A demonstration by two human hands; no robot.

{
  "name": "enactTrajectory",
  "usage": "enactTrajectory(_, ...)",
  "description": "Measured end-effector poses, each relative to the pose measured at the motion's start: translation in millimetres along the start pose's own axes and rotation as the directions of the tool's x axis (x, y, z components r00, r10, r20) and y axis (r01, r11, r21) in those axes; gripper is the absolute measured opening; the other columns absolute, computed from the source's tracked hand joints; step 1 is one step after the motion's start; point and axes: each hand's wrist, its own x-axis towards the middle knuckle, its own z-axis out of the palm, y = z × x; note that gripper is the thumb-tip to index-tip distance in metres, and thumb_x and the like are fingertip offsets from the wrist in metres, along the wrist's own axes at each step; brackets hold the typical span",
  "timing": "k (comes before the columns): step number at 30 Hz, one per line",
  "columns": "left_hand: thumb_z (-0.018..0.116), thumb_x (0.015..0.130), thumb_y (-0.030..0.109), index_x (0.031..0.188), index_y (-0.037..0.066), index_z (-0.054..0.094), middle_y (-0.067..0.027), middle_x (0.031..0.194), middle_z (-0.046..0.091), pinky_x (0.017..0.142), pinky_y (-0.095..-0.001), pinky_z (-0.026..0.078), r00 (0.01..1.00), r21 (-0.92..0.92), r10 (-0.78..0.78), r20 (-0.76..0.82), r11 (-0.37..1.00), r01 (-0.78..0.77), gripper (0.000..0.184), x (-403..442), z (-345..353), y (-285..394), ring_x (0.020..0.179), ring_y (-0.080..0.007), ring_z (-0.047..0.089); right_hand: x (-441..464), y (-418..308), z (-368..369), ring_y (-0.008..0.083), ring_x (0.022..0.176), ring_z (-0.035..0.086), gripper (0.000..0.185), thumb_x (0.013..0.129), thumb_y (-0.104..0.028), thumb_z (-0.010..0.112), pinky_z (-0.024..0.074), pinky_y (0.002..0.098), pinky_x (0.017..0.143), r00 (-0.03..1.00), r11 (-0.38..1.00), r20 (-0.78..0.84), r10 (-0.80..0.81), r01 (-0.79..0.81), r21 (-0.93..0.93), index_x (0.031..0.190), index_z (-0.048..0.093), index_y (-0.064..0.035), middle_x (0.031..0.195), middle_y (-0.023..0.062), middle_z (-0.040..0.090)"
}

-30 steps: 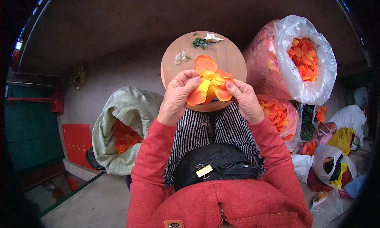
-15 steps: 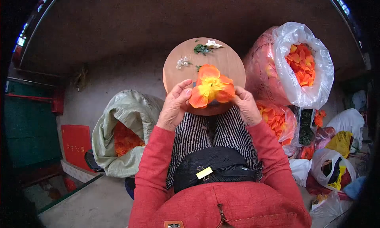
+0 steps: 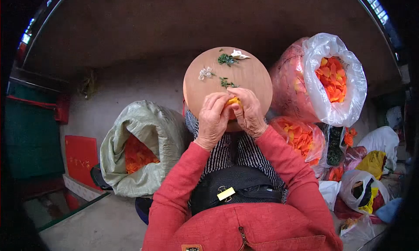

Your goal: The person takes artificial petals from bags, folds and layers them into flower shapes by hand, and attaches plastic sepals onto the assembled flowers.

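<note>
An orange and yellow petal flower [image 3: 232,101] is gathered between both hands, mostly hidden by the fingers. My left hand [image 3: 213,117] is closed round its left side, and my right hand [image 3: 249,111] is closed round the right side. Both are over the near edge of a round wooden stool top [image 3: 255,76]. On the stool top lie small green pieces [image 3: 226,82] just beyond the fingers, white stamens [image 3: 205,73] at the left, a green bunch [image 3: 225,59] and a white flower piece [image 3: 239,54] at the far side.
A pale green sack [image 3: 131,107] with orange petals stands at the left, near a red board [image 3: 81,159]. At the right are a large clear bag [image 3: 355,85] of orange petals, a smaller bag of petals [image 3: 299,137] and several plastic bags [image 3: 382,142].
Both hands have come together and closed round the flower, which was spread open between them before. The flower is now bunched and largely covered. The whole view has shifted slightly.
</note>
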Motion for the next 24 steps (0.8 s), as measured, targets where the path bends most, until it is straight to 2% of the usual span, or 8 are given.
enactTrajectory(7, 0.059, 0.08, 0.009, 0.112, 0.002, 0.053, -0.0107, 0.099, 0.058, 0.084, -0.032, 0.043, 0.988, -0.086, -0.154, 0.011, 0.984, 0.154, 0.033, -21.3, -20.5, -6.9, 0.094, -0.0245, 0.055, -10.0, 14.7, -20.4, 0.0326, 0.106, 0.049, 0.055, 0.093, -0.046, 0.026, 0.0347, 0.0396, 0.094, 1.0, 0.999, 0.005, -0.017, 0.018, -0.032, 0.119, 0.046, -0.0024, 0.111, 0.0157, 0.054)
enactTrajectory(9, 0.057, 0.086, 0.012, 0.118, -0.001, 0.049, -0.0071, 0.1, 0.058, 0.082, -0.0273, 0.044, 0.818, -0.552, -0.548, 0.176, 0.633, 0.543, 0.035, -34.1, -25.4, -6.2, 0.091, -0.0159, 0.055, -11.8, 28.1, -33.1, 0.0301, 0.107, 0.049, 0.059, 0.093, -0.048, 0.021, 0.0344, 0.0379, 0.095, 0.998, 0.996, 0.014, 0.064, -0.063, -0.069, 0.117, 0.049, -0.0013, 0.112, 0.0158, 0.054)
enactTrajectory(11, 0.055, 0.087, 0.014, 0.12, -0.003, 0.046, -0.005, 0.099, 0.057, 0.077, -0.024, 0.047, 0.781, -0.62, -0.581, 0.228, 0.532, 0.577, 0.038, -38.7, -26.3, -3.3, 0.085, -0.01, 0.055, -12.6, 34.3, -39.5, 0.0274, 0.108, 0.049, 0.06, 0.093, -0.048, 0.02, 0.0343, 0.0365, 0.095, 0.985, 0.983, -0.041, 0.167, -0.163, 0.086, 0.116, 0.05, -0.0006, 0.112, 0.0152, 0.055)
enactTrajectory(12, 0.055, 0.087, 0.013, 0.12, -0.003, 0.046, -0.0051, 0.098, 0.057, 0.074, -0.024, 0.048, 0.732, -0.663, -0.59, 0.34, 0.402, 0.631, 0.038, -43.0, -24.1, -3.2, 0.083, -0.0102, 0.056, -11.1, 34.5, -41.8, 0.0248, 0.108, 0.05, 0.062, 0.094, -0.048, 0.018, 0.0343, 0.0351, 0.095, 0.96, 0.942, -0.091, 0.263, -0.235, 0.241, 0.115, 0.051, 0.0002, 0.112, 0.0145, 0.056)
enactTrajectory(13, 0.056, 0.087, 0.012, 0.12, -0.003, 0.046, -0.0053, 0.097, 0.057, 0.072, -0.0241, 0.049, 0.681, -0.686, -0.58, 0.447, 0.266, 0.677, 0.037, -46.5, -20.9, -3.6, 0.08, -0.0104, 0.056, -9.7, 34.6, -42.7, 0.0248, 0.108, 0.05, 0.062, 0.094, -0.048, 0.018, 0.0343, 0.0351, 0.095, 0.959, 0.941, -0.087, 0.268, -0.242, 0.238, 0.115, 0.051, 0.0002, 0.112, 0.0145, 0.056)
enactTrajectory(20, 0.058, 0.086, 0.019, 0.102, 0.002, 0.054, -0.0022, 0.081, 0.056, 0.057, -0.0214, 0.047, 0.558, -0.745, -0.612, 0.561, -0.078, 0.663, 0.023, -48.4, -3.3, 8.7, 0.064, -0.0079, 0.053, -11.2, 11.7, -31.3, 0.0222, 0.106, 0.051, 0.059, 0.095, -0.045, 0.023, 0.0352, 0.0334, 0.095, 0.934, 0.865, -0.004, 0.356, -0.328, 0.381, 0.114, 0.051, 0.0031, 0.11, 0.0143, 0.057)
enactTrajectory(21, 0.058, 0.086, 0.019, 0.102, 0.002, 0.054, -0.0022, 0.081, 0.056, 0.057, -0.0214, 0.047, 0.557, -0.744, -0.612, 0.561, -0.078, 0.664, 0.023, -48.5, -1.9, 9.7, 0.064, -0.0079, 0.053, -13.6, 10.6, -28.8, 0.0227, 0.105, 0.052, 0.056, 0.095, -0.043, 0.025, 0.0365, 0.0335, 0.093, 0.92, 0.822, 0.022, 0.391, -0.36, 0.442, 0.114, 0.051, 0.0029, 0.11, 0.0143, 0.057)
enactTrajectory(24, 0.059, 0.086, 0.02, 0.096, 0.003, 0.056, -0.0008, 0.075, 0.056, 0.054, -0.0197, 0.045, 0.561, -0.752, -0.604, 0.566, -0.098, 0.652, 0.02, -49.2, 0.2, 12.8, 0.06, -0.0068, 0.052, -16.5, 8.3, -28.1, 0.0252, 0.104, 0.053, 0.05, 0.095, -0.039, 0.031, 0.0386, 0.033, 0.091, 0.946, 0.897, 0.021, 0.324, -0.314, 0.312, 0.112, 0.053, 0.0022, 0.109, 0.0154, 0.057)
